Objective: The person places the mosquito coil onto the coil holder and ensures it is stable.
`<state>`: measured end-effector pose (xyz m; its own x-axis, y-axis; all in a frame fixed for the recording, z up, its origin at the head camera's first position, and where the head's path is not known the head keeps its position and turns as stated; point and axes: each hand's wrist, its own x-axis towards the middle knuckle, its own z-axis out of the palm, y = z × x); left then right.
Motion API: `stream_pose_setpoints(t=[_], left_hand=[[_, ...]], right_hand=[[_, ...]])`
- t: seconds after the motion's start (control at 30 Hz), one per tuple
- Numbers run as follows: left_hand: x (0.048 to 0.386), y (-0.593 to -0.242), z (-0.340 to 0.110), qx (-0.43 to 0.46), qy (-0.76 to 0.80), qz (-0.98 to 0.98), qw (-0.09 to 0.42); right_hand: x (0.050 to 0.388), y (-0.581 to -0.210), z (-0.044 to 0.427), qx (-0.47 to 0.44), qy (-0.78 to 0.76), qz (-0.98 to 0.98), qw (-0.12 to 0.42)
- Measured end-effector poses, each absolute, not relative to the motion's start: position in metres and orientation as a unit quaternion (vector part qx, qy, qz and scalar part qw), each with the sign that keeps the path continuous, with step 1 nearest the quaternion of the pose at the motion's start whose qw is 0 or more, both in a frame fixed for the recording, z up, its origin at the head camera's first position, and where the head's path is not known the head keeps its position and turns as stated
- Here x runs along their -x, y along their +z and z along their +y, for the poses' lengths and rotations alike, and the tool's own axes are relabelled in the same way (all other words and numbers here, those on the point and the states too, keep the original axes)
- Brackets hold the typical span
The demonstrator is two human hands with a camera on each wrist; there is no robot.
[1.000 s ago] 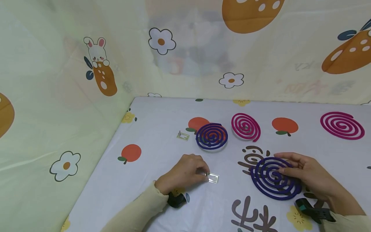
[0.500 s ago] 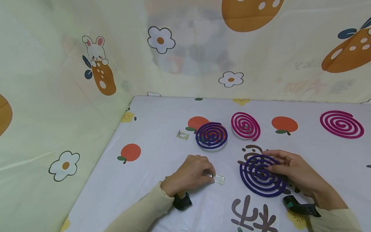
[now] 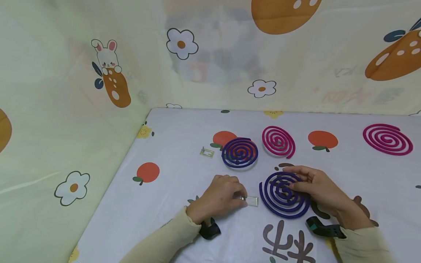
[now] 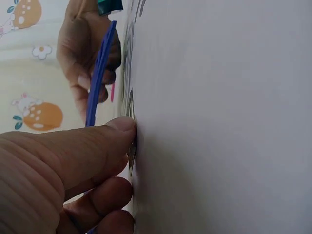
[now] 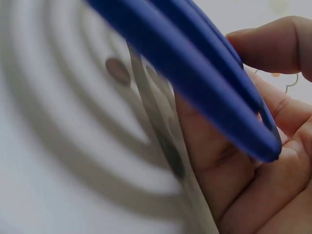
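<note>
My right hand (image 3: 323,191) pinches a dark blue mosquito coil (image 3: 274,210), thumb on its upper face near the centre. The coil is tilted and held above the cloth, casting a ringed shadow in the right wrist view. Just left of it, my left hand (image 3: 220,197) pinches one end of a small metal coil stand (image 3: 252,201) against the table. In the left wrist view the left thumb (image 4: 105,141) covers much of the stand, and the blue coil (image 4: 100,73) appears edge-on beyond it.
Farther back lie another blue coil (image 3: 240,153), a pink coil (image 3: 279,142) and a second metal stand (image 3: 207,152). One more pink coil (image 3: 388,139) is at the far right. The printed white tablecloth (image 3: 177,142) meets a patterned curtain (image 3: 217,95) behind and at left.
My right hand has carried the blue coil leftward, close to the metal stand. My left hand has shifted slightly right with the stand, which has turned a little.
</note>
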<state>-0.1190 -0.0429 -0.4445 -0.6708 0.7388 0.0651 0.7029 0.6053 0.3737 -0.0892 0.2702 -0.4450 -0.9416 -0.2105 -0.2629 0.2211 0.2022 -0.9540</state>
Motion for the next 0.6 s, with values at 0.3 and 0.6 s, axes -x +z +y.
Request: stream_pose_setpoints(t=[0.3,0.6], left_hand=[[0.118,-0.445,-0.041,-0.403,0.18,0.896,0.046],[0.112,-0.439,-0.063,-0.457,0.139,0.878,0.039]], right_hand=[[0.092,-0.446,0.255,-0.019,-0.657,0.734,0.169],[0.093,-0.45,0.251,-0.039,-0.667,0.726,0.164]])
